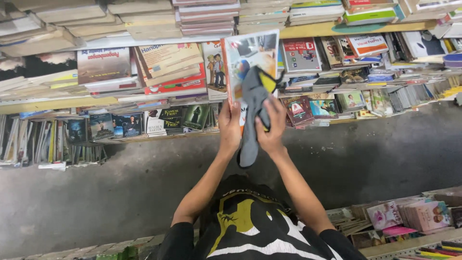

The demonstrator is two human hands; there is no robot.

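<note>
Head view: I've got the left hand (230,126) gripping the thin book (250,60) by its lower edge, raised before the shelves (57,103). Right hand (270,126) presses the grey cloth (253,113) on its cover, fingers closed. Wipe looks midway; upper cover apparently untouched.

A glossy thin book (248,58) with an orange-red spine edge and a pale cover printed in blue, red and grey patches is seen. Over it a grey cloth (253,113) is draped — a yellow patch edged in black is shown near its top. A black T-shirt (250,231) is marked with a yellow-and-white print. The concrete floor (120,192) is seen as dull, mottled grey. The wooden shelves (308,31) are tinted pale yellow — the stacked books (168,67) on them are coloured red, cream, blue and dark green.
</note>
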